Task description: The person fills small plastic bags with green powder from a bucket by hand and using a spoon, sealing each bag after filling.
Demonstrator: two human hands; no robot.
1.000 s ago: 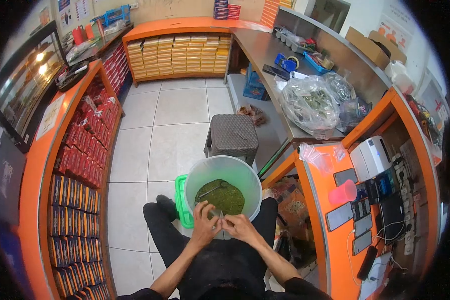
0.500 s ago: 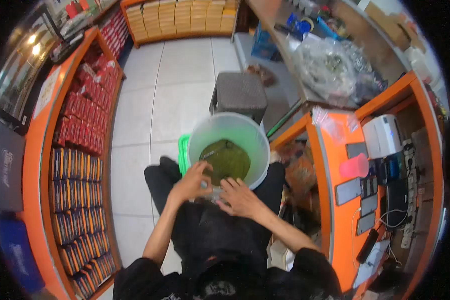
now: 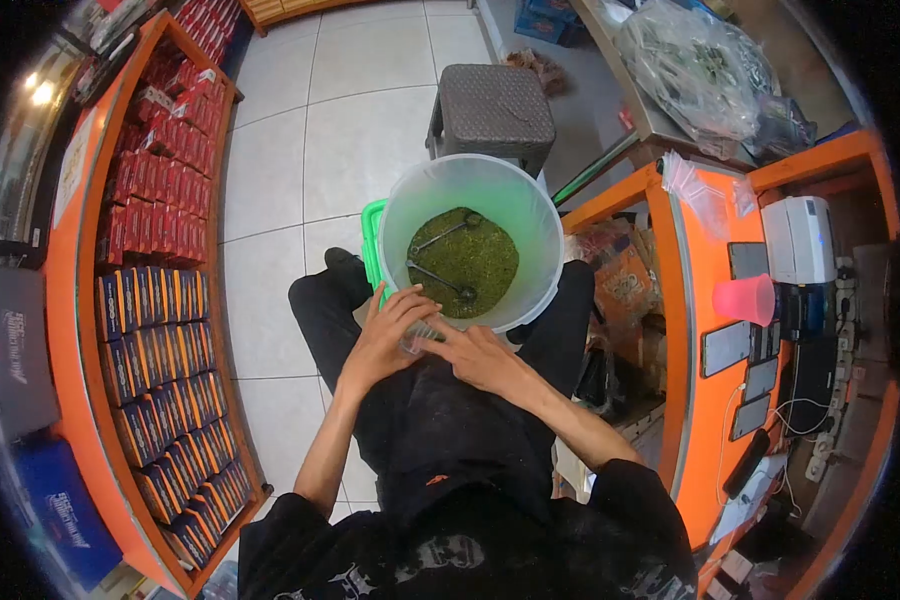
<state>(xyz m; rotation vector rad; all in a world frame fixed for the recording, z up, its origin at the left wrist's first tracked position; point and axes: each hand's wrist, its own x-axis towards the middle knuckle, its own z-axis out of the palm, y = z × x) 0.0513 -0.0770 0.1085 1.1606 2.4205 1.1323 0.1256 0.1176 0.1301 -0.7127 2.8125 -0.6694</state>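
A translucent white tub (image 3: 547, 240) stands between the person's knees, with finely crushed green dried leaf (image 3: 485, 255) in its bottom. Two dark long-handled spoons (image 3: 440, 275) lie on the leaf. Just over the near rim, my left hand (image 3: 385, 335) curls around a small clear plastic container (image 3: 411, 343), whose exact kind is partly hidden by fingers. From the other side my right hand (image 3: 482, 357) reaches across, its fingers closed against the same clear plastic. A bright green lid (image 3: 372, 240) leans behind the tub's left side.
A grey woven-look stool (image 3: 495, 108) stands beyond the tub. On the left, an orange shelf (image 3: 80, 300) holds rows of red boxes and dark packets. To the right, an orange counter (image 3: 695, 440) carries several phones, a pink cup (image 3: 744, 299) and a white printer (image 3: 798, 240).
The view has tilted downward. My hands have drawn closer together around the clear plastic, away from above the leaf, and both spoons now show more fully.
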